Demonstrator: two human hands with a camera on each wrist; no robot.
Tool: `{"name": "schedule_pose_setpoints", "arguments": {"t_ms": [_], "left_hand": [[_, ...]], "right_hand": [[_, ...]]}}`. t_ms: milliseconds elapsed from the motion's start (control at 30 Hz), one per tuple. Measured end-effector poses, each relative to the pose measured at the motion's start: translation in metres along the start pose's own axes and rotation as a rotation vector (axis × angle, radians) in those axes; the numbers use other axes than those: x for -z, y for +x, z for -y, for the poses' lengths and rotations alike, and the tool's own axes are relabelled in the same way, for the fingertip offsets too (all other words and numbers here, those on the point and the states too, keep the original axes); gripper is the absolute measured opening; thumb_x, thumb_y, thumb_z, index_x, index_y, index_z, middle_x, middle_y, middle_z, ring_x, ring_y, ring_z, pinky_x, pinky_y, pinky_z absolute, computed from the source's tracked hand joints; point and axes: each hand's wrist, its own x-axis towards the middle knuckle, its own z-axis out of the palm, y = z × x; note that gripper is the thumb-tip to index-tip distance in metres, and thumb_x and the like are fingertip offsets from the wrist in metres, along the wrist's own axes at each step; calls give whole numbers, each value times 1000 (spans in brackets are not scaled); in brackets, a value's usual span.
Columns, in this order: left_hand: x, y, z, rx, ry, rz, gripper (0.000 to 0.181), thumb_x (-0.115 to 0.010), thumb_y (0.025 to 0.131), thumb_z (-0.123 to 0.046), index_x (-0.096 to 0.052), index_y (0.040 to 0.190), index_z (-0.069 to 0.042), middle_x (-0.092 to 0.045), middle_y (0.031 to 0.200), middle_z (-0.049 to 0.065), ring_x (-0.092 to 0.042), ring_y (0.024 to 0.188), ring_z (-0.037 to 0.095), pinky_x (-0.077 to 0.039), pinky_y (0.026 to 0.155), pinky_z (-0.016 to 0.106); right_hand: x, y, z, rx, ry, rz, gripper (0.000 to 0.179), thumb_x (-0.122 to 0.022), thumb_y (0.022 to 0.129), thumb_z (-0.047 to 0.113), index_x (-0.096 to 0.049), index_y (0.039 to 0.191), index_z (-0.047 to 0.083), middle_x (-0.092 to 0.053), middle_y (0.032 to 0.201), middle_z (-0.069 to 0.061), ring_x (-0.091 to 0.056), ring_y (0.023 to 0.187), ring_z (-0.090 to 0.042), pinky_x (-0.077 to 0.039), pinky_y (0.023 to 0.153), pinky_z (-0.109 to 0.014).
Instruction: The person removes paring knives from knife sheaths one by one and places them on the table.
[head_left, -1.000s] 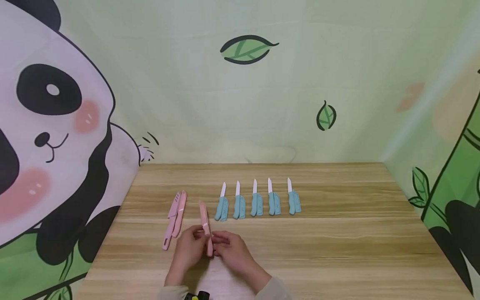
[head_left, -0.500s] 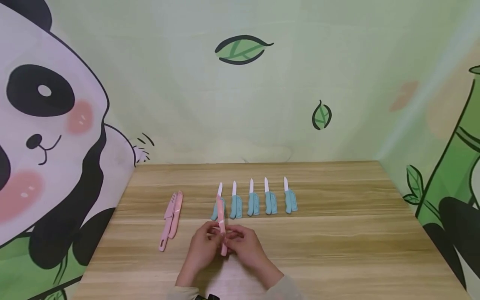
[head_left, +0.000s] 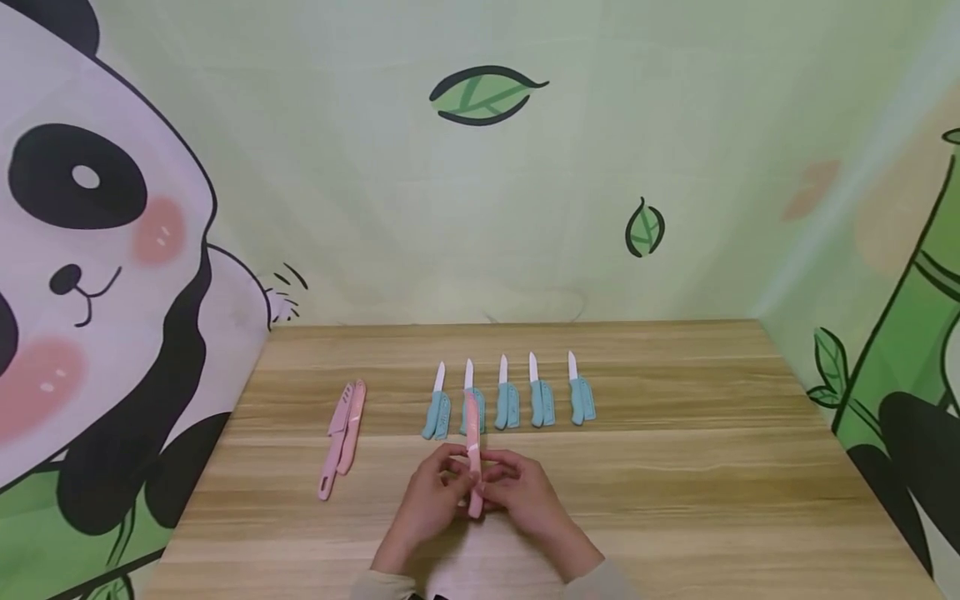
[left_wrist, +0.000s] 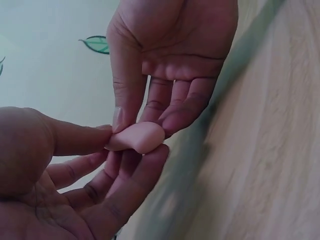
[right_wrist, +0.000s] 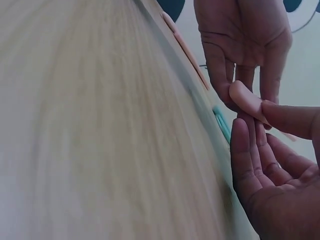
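Note:
A pink sheathed knife is held upright in the head view, its tip away from me, overlapping the second blue knife from the left. My left hand pinches its handle between thumb and fingers. From the other side, my right hand pinches the same handle. In the left wrist view, the rounded butt of the handle shows between both hands' fingertips. Beyond the hands, several blue-handled knives with white blades stand in a row, such as the middle knife, each with a blue sheath beside it.
On the left of the wooden table lie a light pink knife in a slotted sheath and a second pink sheathed knife, side by side. A green cloth backdrop with a panda hangs behind the table's far edge.
Both hands have moved right with the pink sheathed knife, from beside the pink pair, past the leftmost blue knife, to before the second one. The knives on the table lie as before.

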Motion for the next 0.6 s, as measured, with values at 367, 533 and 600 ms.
{"name": "schedule_pose_setpoints", "arguments": {"t_ms": [367, 533, 600], "left_hand": [[-24, 3, -1, -15, -85, 47, 28, -61, 101, -3, -60, 129, -2, -63, 107, 18, -67, 80, 17, -65, 66, 37], [-33, 3, -2, -17, -109, 61, 26, -61, 101, -3, -60, 127, -3, -63, 106, 17, -67, 80, 16, -64, 66, 37], [-37, 4, -2, -18, -115, 69, 25, -61, 101, -3, -61, 126, -4, -63, 106, 16, -66, 80, 16, -64, 66, 37]], "right_hand": [[24, -13, 4, -27, -40, -25, 53, -76, 86, -1, -61, 137, -2, -69, 96, -10, -71, 81, -15, -64, 74, -32], [32, -18, 5, -39, -38, -34, 54, -77, 84, -2, -61, 136, -2, -69, 95, -9, -71, 81, -16, -64, 74, -32], [35, -20, 6, -40, -35, -43, 55, -77, 83, -3, -61, 136, -3, -69, 95, -9, -71, 81, -17, -64, 74, -32]]}}
